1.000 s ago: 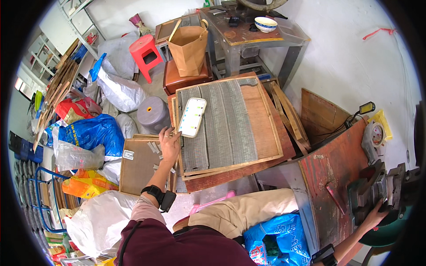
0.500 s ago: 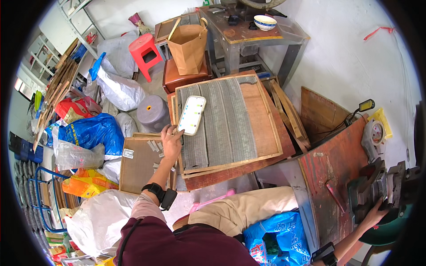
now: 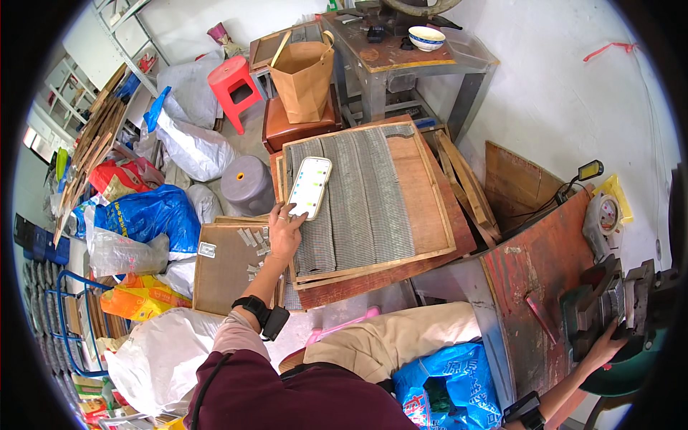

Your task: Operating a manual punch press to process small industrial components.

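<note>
while my open left hand point(image 3: 285, 233) touches the lower end of a white rectangular phone point(image 3: 309, 188), light pressure should stop it sliding over the ribbed grey strips point(image 3: 369, 208) it partly covers; whether my right hand point(image 3: 605, 350) grips the dark metal machine point(image 3: 609, 304), i cannot tell; beyond stands a round grey plastic stool point(image 3: 246, 186).

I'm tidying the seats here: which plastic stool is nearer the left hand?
The grey stool, just beyond the left hand. The red stool stands farther back, left of the paper bag.
</note>
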{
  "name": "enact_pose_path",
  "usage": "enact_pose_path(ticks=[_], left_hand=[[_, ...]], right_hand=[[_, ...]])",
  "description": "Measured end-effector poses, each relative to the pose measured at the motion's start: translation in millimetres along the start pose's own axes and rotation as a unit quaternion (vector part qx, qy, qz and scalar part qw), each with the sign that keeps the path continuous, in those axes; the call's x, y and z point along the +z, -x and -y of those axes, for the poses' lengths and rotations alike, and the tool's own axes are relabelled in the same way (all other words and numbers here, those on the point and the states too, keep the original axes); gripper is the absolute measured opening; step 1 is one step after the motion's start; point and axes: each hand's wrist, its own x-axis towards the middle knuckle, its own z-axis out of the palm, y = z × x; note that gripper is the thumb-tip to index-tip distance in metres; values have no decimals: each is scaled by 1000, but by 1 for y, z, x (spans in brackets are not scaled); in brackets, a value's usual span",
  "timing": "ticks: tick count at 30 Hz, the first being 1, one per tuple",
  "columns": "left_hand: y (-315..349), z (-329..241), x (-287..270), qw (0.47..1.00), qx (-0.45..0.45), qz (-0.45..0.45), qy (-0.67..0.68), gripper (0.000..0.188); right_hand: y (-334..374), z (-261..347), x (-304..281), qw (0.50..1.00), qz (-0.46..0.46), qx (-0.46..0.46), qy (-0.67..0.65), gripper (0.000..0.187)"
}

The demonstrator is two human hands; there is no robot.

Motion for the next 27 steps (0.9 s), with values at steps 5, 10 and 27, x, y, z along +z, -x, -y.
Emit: enact_pose_path(ticks=[5, 10, 27], left_hand=[[1, 0, 3, 1000, 1, 7, -7, 30], [2, 2, 6, 1000, 1, 7, -7, 28], [5, 2, 7, 1000, -9, 5, 4, 33]], right_hand=[[2, 7, -3, 1000, 5, 6, 4, 63], [3, 11, -4, 1000, -12, -8, 13, 60], [3, 7, -3, 1000, -4, 13, 12, 60]])
